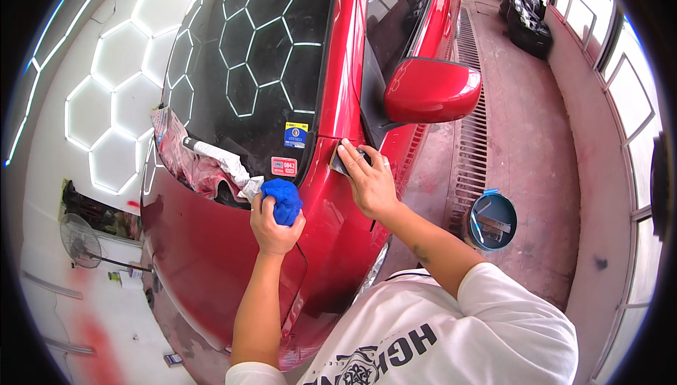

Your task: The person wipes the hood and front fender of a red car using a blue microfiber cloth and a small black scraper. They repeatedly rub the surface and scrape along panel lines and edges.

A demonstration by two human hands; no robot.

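Observation:
A red car fills the middle of the head view. Bunched in the fingers of my left hand is a blue cloth, held over the hood's rear edge by the lower windshield corner. My right hand lies on the red panel at the base of the windshield pillar, in front of the side mirror. Under its fingers is a thin dark sheet that looks like sandpaper; the palm hides part of it. Crumpled paper covers the wiper area along the windshield.
On the floor to the right stands a dark bucket with flat tools inside. A slotted floor drain runs beside the car. A black bundle lies by the right wall. At the left is a fan.

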